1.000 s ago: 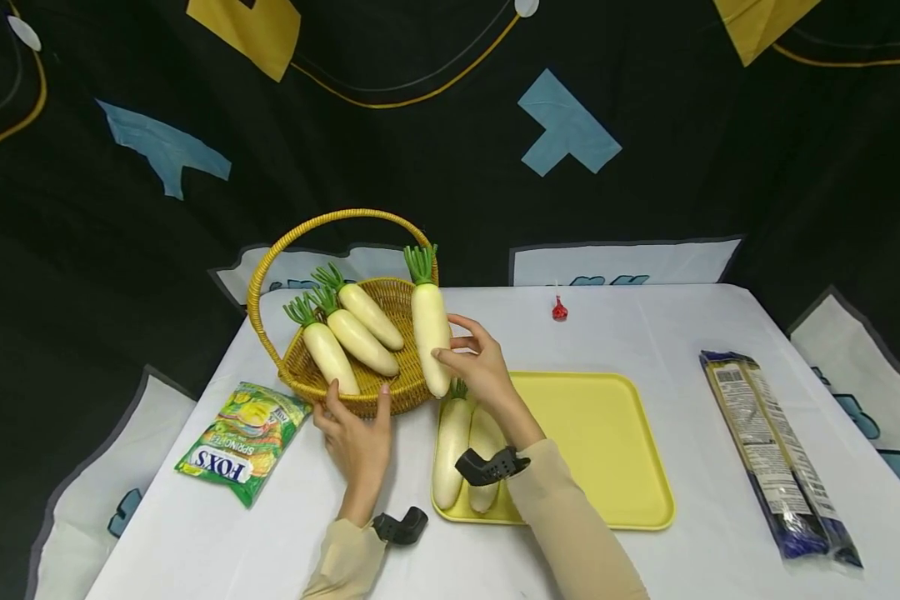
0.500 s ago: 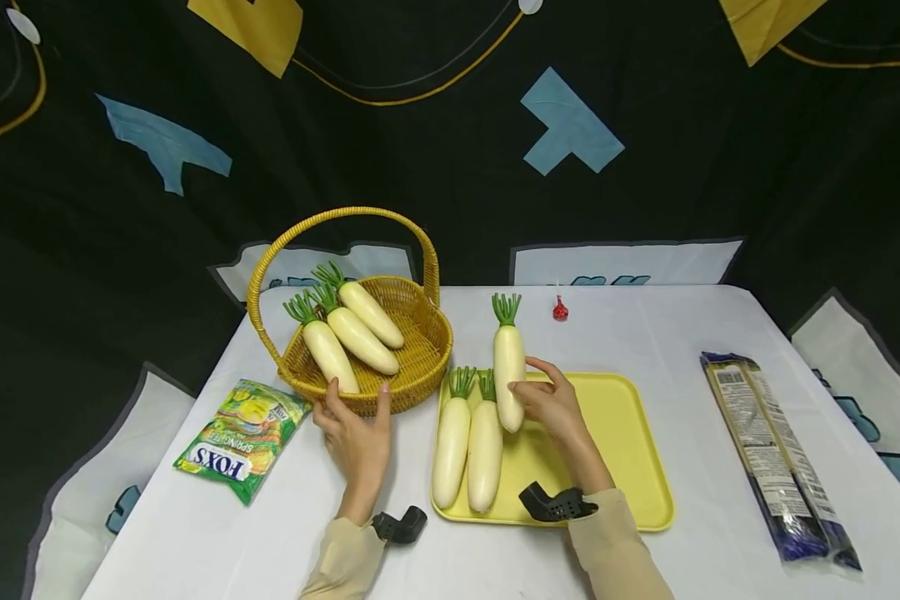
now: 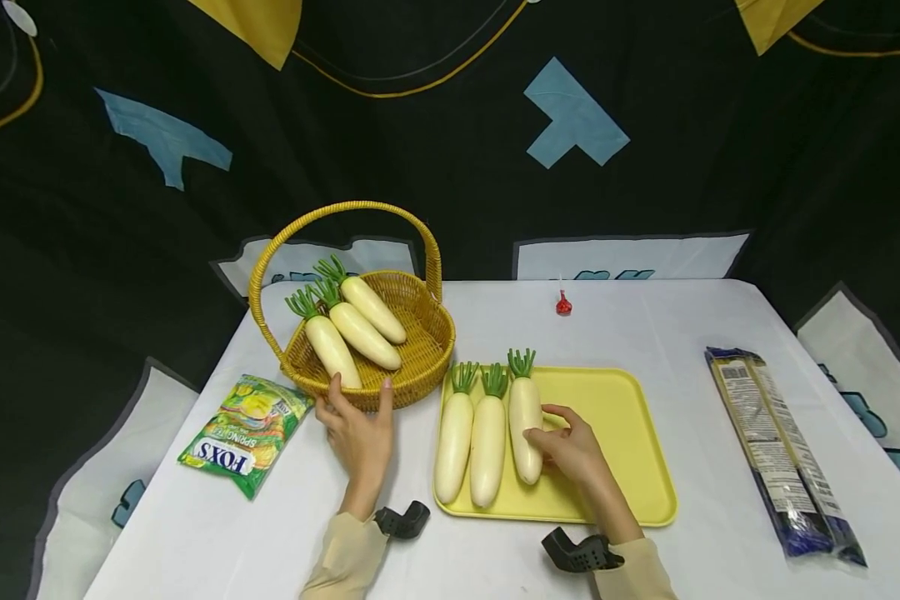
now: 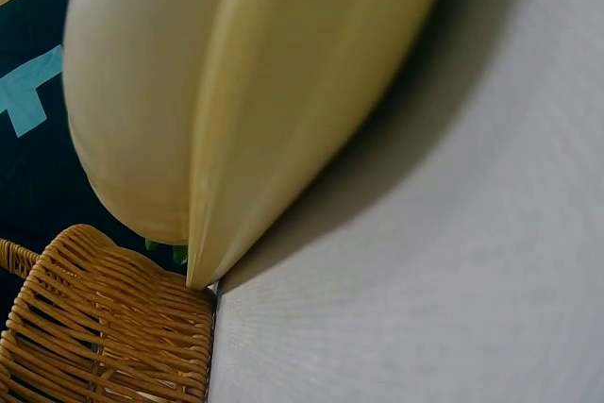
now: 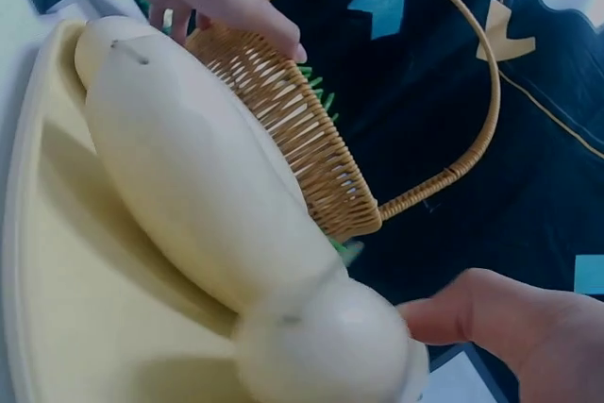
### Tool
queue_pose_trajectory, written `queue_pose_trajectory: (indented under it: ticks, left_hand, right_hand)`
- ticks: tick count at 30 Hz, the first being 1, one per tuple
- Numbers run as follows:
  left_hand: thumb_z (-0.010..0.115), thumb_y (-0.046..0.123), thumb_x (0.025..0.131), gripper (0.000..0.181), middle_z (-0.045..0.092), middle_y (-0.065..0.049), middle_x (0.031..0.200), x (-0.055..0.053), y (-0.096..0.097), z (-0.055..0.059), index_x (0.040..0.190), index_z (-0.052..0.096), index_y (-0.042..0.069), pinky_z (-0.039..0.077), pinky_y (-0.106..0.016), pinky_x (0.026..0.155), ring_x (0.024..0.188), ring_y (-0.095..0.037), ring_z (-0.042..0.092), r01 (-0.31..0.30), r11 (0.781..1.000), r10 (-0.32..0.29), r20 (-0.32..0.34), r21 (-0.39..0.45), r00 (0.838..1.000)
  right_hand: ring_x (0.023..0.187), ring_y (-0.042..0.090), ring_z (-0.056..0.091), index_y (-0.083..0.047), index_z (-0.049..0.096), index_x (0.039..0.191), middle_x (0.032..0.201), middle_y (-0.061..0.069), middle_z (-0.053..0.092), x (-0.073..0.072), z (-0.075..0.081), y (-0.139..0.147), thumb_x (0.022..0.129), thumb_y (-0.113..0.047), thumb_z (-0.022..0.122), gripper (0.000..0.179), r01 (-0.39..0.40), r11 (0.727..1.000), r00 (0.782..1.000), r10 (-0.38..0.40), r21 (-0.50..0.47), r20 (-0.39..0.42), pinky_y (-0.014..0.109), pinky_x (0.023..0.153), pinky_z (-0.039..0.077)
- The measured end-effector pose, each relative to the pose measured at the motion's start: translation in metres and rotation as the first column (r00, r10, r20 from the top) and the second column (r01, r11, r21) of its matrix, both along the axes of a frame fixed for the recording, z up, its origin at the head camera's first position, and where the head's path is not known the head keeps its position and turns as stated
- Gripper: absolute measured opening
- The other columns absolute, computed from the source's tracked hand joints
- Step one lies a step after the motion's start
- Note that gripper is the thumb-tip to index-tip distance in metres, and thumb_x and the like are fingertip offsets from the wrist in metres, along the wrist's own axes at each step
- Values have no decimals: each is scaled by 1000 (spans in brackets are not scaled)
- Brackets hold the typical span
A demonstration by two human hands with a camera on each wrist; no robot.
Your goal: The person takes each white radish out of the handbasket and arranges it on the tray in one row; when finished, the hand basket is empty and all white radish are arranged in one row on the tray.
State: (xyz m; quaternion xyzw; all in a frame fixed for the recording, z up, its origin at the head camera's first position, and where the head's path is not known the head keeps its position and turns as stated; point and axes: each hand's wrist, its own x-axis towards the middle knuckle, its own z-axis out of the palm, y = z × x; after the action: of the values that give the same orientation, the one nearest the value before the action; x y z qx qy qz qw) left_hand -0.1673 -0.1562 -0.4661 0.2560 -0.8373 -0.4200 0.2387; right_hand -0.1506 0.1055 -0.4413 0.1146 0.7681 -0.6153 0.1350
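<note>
My right hand (image 3: 570,450) pinches a white radish (image 3: 525,421) between thumb and fingers, low over the yellow tray (image 3: 607,392). Two other white radishes, one left (image 3: 453,446) and one middle (image 3: 487,450), lie side by side on the tray's left part. In the right wrist view, the held radish (image 5: 326,342) shows its rounded end beside my thumb. My left hand (image 3: 360,437) holds the near rim of the wicker basket (image 3: 427,321), fingers and thumb spread along it. Three radishes (image 3: 360,329) with green tops lie inside the basket.
A green snack bag (image 3: 247,433) lies left of the basket. On the right lies a long dark package (image 3: 783,454). A small red object (image 3: 563,304) sits toward the back of the white table (image 3: 682,325). A black curtain (image 3: 450,150) hangs behind.
My right hand has carried the radish from the basket's right side rightward and down to the tray, beside the other two. The left hand has stayed at the basket rim.
</note>
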Motion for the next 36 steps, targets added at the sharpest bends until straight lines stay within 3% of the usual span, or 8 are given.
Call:
queue_pose_trajectory:
  ticks: [11, 19, 26, 36]
  left_hand:
    - [55, 60, 79, 80, 9, -31, 141, -1, 2, 1, 138, 22, 18, 22, -58, 101, 121, -53, 31, -6, 1000, 6, -13, -4, 1000]
    - [56, 59, 78, 81, 9, -30, 141, 0, 1, 1, 139, 21, 19, 21, -58, 101, 121, -52, 31, -12, 1000, 12, -10, -2, 1000]
    - [56, 59, 78, 80, 10, -30, 141, -1, 1, 0, 138, 22, 18, 21, -58, 102, 122, -52, 30, -8, 1000, 8, -18, -7, 1000]
    - [55, 60, 78, 81, 9, -30, 141, 0, 1, 0, 139, 21, 19, 21, -57, 102, 122, -52, 30, -10, 1000, 10, -9, -4, 1000]
  right_hand:
    - [62, 17, 59, -7, 38, 132, 79, 12, 59, 11, -1, 2, 75, -16, 68, 65, -106, 993, 993, 103, 47, 49, 33, 54, 52]
    - [65, 15, 53, -10, 36, 135, 80, 7, 56, 13, 3, 5, 79, -31, 67, 67, -205, 964, 979, 203, 167, 29, 30, 54, 47]
    - [57, 16, 49, -7, 42, 133, 84, 6, 56, 12, 5, 8, 82, -40, 63, 64, -207, 950, 976, 216, 234, -11, 26, 50, 40]
    - [61, 17, 52, -6, 43, 131, 87, 9, 59, 11, 4, 9, 85, -37, 60, 58, -199, 946, 975, 218, 254, -46, 26, 53, 42]
